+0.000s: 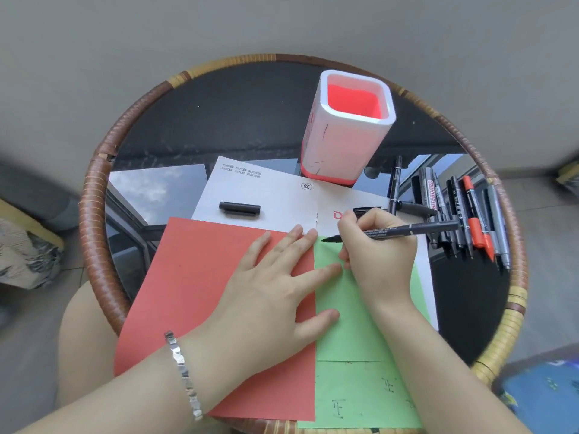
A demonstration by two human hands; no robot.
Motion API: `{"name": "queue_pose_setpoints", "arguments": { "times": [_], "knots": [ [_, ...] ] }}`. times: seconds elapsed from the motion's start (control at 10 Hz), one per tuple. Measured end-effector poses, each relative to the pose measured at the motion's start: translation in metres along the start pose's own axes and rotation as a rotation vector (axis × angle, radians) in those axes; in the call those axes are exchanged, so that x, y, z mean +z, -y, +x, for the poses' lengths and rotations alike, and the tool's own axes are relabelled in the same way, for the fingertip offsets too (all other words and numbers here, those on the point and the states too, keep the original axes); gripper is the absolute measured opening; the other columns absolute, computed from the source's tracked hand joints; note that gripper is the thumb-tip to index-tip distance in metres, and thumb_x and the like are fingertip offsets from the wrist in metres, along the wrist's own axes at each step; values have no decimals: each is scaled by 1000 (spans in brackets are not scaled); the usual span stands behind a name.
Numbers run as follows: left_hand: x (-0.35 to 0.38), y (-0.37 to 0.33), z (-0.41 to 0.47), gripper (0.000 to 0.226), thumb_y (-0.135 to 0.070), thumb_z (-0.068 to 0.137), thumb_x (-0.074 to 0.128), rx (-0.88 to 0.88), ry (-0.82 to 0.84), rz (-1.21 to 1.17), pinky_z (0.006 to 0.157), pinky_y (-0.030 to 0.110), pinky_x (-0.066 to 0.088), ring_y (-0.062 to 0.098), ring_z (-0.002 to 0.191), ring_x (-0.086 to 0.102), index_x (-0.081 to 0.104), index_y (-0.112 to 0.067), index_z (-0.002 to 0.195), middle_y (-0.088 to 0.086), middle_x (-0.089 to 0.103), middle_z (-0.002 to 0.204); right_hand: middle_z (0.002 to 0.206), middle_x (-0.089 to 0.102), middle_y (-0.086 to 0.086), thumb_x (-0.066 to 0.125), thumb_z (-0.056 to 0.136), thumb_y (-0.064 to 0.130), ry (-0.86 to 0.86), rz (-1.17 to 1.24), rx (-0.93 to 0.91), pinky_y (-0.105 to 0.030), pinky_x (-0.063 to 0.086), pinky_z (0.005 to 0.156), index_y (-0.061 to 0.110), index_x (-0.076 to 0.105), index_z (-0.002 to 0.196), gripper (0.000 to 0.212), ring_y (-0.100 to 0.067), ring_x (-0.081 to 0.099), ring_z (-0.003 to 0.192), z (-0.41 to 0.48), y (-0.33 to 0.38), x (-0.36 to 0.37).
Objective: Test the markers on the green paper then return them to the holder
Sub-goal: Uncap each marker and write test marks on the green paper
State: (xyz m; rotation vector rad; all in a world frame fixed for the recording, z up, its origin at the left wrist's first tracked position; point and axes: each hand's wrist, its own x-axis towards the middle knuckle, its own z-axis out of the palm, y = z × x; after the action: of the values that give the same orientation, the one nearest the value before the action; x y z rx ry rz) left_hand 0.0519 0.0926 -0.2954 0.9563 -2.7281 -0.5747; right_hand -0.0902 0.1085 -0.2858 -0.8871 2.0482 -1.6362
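The right hand (379, 245) is closed around an uncapped black marker (394, 231), its tip touching the top edge of the green paper (354, 333) at centre frame. The left hand (275, 292) lies flat, fingers spread, across the seam between red paper (194, 283) and green. A black cap (240, 208) rests on the white sheet (272, 195) behind. The white-and-red holder (346, 130) stands upright at upper centre. More markers (463, 220) lie heaped at right on the round bench (94, 233).

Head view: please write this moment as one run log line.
right hand: holds black marker | tip: at green paper | left hand: flat on papers | holder: empty
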Motion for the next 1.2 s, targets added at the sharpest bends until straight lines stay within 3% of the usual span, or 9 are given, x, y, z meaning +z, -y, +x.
{"name": "queue_pose_setpoints", "arguments": {
  "times": [0.4, 0.5, 0.6, 0.8, 1.0, 1.1, 1.2],
  "knots": [
    [1, 0, 0, 51, -59, 73, 43, 2, -5, 6, 104, 42, 17, 20, 133, 37, 57, -40, 118, 6, 47, 139, 41, 49, -8, 61, 78, 8, 7, -23, -25, -19, 38, 45, 13, 41, 44, 39, -7, 43, 31, 0, -1, 4],
    [0, 0, 0, 51, -59, 73, 43, 2, -2, 7, 105, 41, 17, 19, 133, 36, 57, -41, 119, 5, 46, 140, 42, 49, -15, 61, 77, 8, -16, -27, -21, -28, 42, 49, 7, 42, 45, 36, -11, 41, 35, -1, -1, 4],
    [0, 0, 0, 51, -60, 74, 42, 0, 0, 7, 105, 41, 17, 19, 134, 35, 57, -41, 119, 5, 46, 140, 47, 51, -27, 59, 77, 6, -35, -50, -30, -25, 41, 48, -3, 43, 51, 33, -6, 40, 31, -2, 0, 4],
    [0, 0, 0, 50, -59, 74, 42, 1, -8, 2, 105, 40, 17, 20, 133, 38, 58, -40, 117, 5, 47, 139, 45, 49, -19, 59, 77, 4, -15, -39, -27, -15, 36, 42, -7, 43, 53, 31, -5, 41, 29, 0, 1, 3],
    [0, 0, 0, 50, -60, 74, 42, 1, -6, 3, 105, 40, 17, 20, 133, 37, 57, -40, 117, 5, 47, 139, 44, 50, -18, 57, 67, 14, -21, -62, -51, -22, 42, 55, 9, 41, 43, 29, -12, 45, 42, 1, -4, 4],
    [0, 0, 0, 50, -60, 74, 42, 1, -3, 5, 105, 41, 17, 20, 133, 37, 57, -40, 118, 5, 47, 139, 44, 50, -21, 56, 66, 13, -29, -69, -58, -23, 42, 56, 9, 41, 42, 28, -15, 45, 43, 1, -4, 3],
    [0, 0, 0, 50, -60, 74, 42, 0, -1, 7, 104, 40, 17, 19, 133, 36, 57, -41, 118, 5, 47, 140, 41, 49, -5, 59, 70, 4, -30, -66, -71, -21, 41, 58, 8, 43, 43, 32, -3, 47, 42, 2, -6, 3]
  ]
}}
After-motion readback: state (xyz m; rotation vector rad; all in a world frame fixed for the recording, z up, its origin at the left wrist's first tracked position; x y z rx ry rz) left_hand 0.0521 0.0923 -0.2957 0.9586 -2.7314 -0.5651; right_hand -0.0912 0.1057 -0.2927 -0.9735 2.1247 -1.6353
